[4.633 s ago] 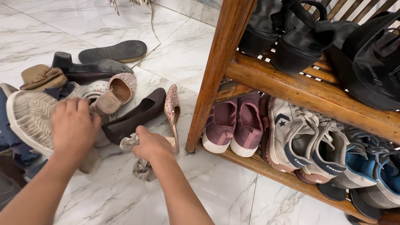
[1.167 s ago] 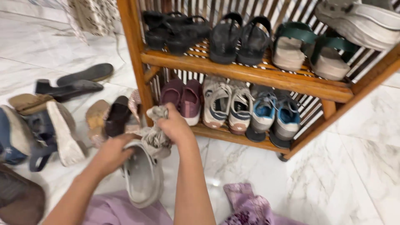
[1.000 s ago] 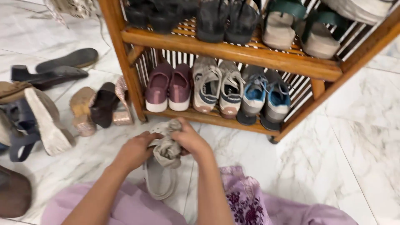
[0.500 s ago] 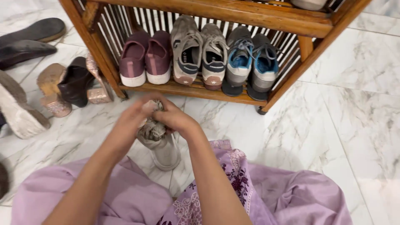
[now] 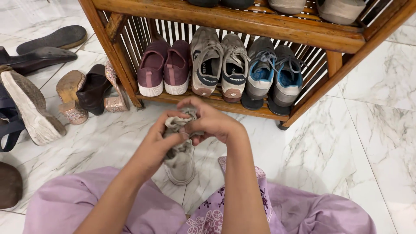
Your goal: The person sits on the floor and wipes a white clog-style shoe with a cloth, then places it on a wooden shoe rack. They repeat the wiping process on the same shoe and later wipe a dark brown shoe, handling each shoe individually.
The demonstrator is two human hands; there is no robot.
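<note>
At the centre of the frame, a person's left hand point(image 5: 158, 141) and right hand point(image 5: 212, 122) close around a crumpled grey cloth point(image 5: 178, 126), fingers pressed into it, over a pale grey clog point(image 5: 182, 167) held above the marble floor point(image 5: 381, 130). The hands and cloth hide most of the clog; only its lower end shows. Behind, a wooden shoe rack point(image 5: 225, 19) holds maroon slip-ons point(image 5: 164, 71), grey sneakers point(image 5: 219, 65) and blue-lined sneakers point(image 5: 275, 76); its upper shelf is cut off at the top edge. Loose shoes point(image 5: 86, 89) lie at upper left, some cropped. Lilac fabric point(image 5: 73, 203) fills the bottom.
</note>
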